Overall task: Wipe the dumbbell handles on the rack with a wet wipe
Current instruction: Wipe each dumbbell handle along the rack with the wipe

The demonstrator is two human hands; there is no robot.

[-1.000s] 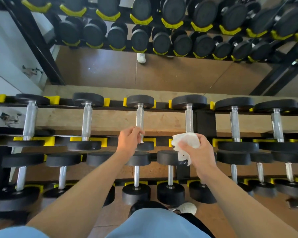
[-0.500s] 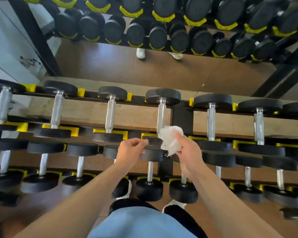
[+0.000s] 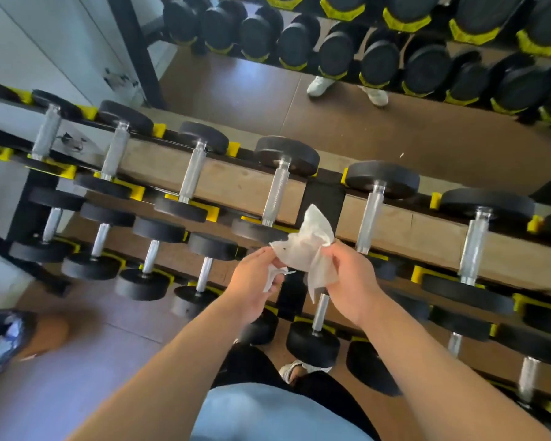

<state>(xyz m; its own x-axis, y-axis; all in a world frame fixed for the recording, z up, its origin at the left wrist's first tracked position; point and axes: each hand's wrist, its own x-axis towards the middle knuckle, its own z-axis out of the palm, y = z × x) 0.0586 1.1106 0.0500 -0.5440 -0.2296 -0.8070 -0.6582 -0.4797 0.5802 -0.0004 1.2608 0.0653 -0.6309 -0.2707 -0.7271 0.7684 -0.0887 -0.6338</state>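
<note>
1. Above the dumbbell rack (image 3: pixel 323 198), at chest height, I hold a crumpled white wet wipe (image 3: pixel 306 246) between both hands.
2. My left hand (image 3: pixel 255 286) pinches the wipe's lower left corner with curled fingers.
3. My right hand (image 3: pixel 352 278) pinches its right side between thumb and fingers.
4. The wipe hangs in the air, touching no dumbbell handle.
5. Just behind it on the rack's upper tier lies a dumbbell with a knurled silver handle (image 3: pixel 275 192) and black ends.
6. More dumbbells sit in yellow cradles on both tiers, left and right.
7. A mirror (image 3: pixel 236 90) behind reflects the rack and white shoes.
</note>
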